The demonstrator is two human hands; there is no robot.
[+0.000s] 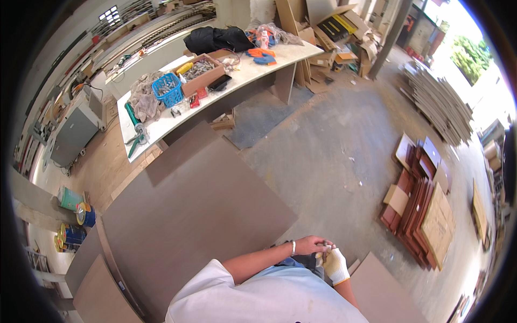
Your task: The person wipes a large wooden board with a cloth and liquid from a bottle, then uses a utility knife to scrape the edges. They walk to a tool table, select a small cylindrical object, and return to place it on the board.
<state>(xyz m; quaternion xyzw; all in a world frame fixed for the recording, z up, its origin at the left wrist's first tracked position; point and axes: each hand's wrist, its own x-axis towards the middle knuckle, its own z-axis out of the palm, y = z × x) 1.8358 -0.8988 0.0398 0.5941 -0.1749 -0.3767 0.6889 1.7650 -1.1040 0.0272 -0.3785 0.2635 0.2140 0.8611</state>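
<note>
My left hand (311,245) is bare, with a thin band at the wrist, and reaches across in front of my body. Its fingers are pinched on the fingertips of a white knit glove (336,266) worn on my right hand (335,265). Both hands meet low in the view, just above my white shirt, over the concrete floor. Whether anything small is held between them is hidden. A large brown board (199,210) lies flat just left of my hands.
A white workbench (245,75) at the back carries a blue basket (168,89), a cardboard box of hardware (202,72), a green caulking gun (134,126), a black bag (215,37) and orange gloves (261,54). Brown panels (420,210) lie on the floor at right. Paint cans (75,215) stand at left.
</note>
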